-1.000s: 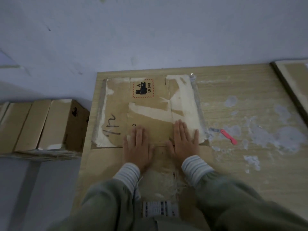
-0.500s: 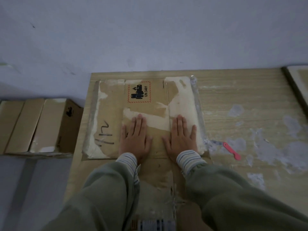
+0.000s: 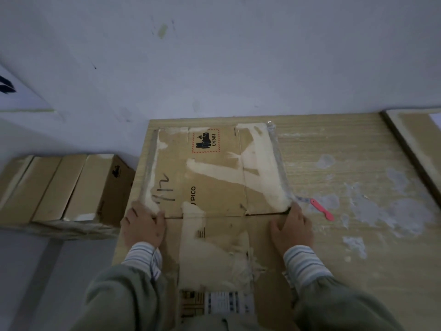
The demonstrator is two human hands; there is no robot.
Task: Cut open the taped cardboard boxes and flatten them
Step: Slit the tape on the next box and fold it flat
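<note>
The flattened box [image 3: 214, 187] lies on the bench [image 3: 346, 163], pushed up toward the wall [image 3: 214, 56], its far panel bearing a red-framed UN 3481 label [image 3: 205, 141] and pale strips where tape has torn the paper face away. The left hand [image 3: 143, 225] grips the box's left edge at the crosswise fold, fingers curled over the cardboard; the right hand [image 3: 292, 226] sits at the right end of the same fold, fingers seemingly hooked on the edge, though how firmly it grips I cannot tell. Judged from its look, the box is light and stiff across the panels but bends readily at the creases, so the two side edges near the fold are the sensible places to hold for lifting or folding it over; the torn, fuzzy patches and loose tape along the right edge may be weak or sticky. Just right of the box, a red cutter [image 3: 321, 211] lies on the bench among pale scuffed patches. Left of the box, below bench level, more boxes [image 3: 59, 187] stand in a row.
</note>
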